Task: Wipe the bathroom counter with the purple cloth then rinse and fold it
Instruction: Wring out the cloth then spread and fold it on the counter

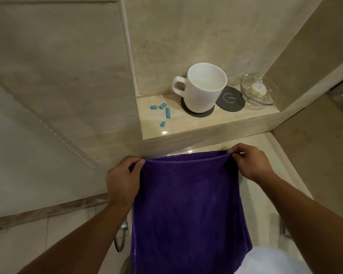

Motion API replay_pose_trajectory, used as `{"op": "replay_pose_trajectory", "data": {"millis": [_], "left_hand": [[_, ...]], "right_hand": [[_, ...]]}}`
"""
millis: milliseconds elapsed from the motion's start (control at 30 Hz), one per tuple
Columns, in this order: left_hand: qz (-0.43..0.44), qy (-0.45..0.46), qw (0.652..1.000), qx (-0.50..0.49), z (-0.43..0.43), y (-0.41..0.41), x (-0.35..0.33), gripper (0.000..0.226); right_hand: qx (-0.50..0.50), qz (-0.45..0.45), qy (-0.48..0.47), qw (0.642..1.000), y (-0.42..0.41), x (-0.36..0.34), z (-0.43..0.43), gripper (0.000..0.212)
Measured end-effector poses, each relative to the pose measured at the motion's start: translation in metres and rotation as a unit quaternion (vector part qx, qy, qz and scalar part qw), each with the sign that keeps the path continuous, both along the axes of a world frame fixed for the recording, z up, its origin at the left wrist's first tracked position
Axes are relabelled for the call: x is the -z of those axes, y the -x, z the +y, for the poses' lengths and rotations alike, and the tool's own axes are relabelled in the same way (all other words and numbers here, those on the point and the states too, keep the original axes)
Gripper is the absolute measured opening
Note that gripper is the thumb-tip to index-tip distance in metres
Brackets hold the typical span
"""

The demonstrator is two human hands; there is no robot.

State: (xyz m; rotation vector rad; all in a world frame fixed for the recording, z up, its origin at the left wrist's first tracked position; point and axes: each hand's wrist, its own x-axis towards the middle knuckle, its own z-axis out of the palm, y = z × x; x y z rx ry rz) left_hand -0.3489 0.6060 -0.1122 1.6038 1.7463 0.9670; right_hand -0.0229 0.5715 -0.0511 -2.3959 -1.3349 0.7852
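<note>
Hanging purple cloth (pixel 188 204) — hem cut off (frame bottom).

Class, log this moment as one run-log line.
purple cloth: hangs spread | left hand: pinches its top corner | right hand: pinches other top corner

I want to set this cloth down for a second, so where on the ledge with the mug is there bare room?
The ledge is bare along its front edge, from the blue pieces rightwards, in front of the white mug and the loose dark coaster. The back is crowded: mug, coaster and glass dish sit close together.
</note>
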Motion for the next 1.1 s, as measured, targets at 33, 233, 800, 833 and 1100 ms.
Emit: {"op": "replay_pose_trajectory", "data": {"millis": [33, 233, 800, 833, 1100], "left_hand": [[0.015, -0.011, 1.000, 0.010, 0.001, 0.002, 0.003, 0.011], [0.094, -0.073, 0.987, 0.107, -0.004, 0.013, 0.020, 0.011], [0.268, -0.116, 0.932, 0.214, 0.004, 0.014, 0.016, 0.021], [0.266, -0.135, 0.921, 0.250, 0.005, 0.014, 0.017, 0.022], [0.273, -0.007, 0.907, 0.321, -0.001, -0.003, 0.004, 0.018]], "right_hand": [[-0.011, 0.000, 0.009, 1.000, -0.002, 0.003, 0.003, 0.023], [-0.108, 0.007, 0.045, 0.993, -0.009, 0.012, 0.014, 0.022], [-0.204, -0.031, 0.129, 0.970, -0.018, 0.007, 0.017, 0.022], [-0.199, -0.015, 0.129, 0.971, -0.021, 0.006, 0.016, 0.019], [-0.212, 0.032, 0.131, 0.968, -0.027, -0.001, 0.008, 0.028]]}}
